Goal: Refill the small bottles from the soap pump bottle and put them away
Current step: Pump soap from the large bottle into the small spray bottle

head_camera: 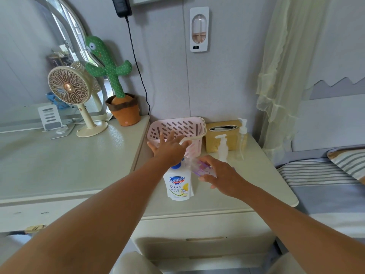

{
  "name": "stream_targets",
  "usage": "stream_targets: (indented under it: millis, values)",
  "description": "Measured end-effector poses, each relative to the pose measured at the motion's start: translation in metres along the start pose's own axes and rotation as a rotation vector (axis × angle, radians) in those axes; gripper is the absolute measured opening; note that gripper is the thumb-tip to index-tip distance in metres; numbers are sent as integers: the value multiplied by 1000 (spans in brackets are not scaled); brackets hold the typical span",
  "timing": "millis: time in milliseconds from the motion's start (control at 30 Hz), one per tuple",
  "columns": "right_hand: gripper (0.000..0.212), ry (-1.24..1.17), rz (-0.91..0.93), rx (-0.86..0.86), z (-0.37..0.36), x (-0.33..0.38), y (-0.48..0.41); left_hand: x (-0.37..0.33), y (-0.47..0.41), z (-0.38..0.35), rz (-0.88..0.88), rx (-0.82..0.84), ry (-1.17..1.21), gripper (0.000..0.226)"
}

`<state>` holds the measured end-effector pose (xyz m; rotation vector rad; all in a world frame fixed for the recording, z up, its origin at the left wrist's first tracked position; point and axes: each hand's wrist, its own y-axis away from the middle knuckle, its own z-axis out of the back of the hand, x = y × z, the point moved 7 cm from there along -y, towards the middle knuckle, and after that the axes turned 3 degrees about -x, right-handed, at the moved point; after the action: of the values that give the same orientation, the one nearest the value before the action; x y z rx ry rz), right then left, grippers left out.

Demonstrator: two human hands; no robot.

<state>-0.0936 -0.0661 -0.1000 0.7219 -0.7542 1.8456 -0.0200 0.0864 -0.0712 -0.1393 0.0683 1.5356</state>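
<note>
Two arms (pixel 98 204) reach out. The left hand (pixel 169 149), fingers wide, rests on the soap bottle (pixel 179 186). The right hand (pixel 223 176) holds a small bottle (pixel 198 167).

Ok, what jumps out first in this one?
At the centre, the left hand spreads over the top of the soap bottle on the nightstand, while the right hand holds a small clear bottle beside it. Further back on the left, a green cactus toy stands by a fan.
</note>
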Motion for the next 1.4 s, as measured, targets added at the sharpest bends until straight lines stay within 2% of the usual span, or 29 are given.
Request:
stream_targets:
  millis: [233, 633, 1067, 1400]
  values:
    - [37, 41, 15, -20, 6, 4, -2, -1, -4, 13, -6, -21, 28, 54]
    - [37, 29, 9, -8, 2, 0, -3, 0, 0, 2, 11, 11, 4, 50]
    - [39, 34, 41, -26, 4, 4, -3, -1, -3, 14, -3, -40, 34, 54]
    - [33, 61, 24, -1, 2, 1, -2, 1, -2, 6, 25, -32, 62, 57]
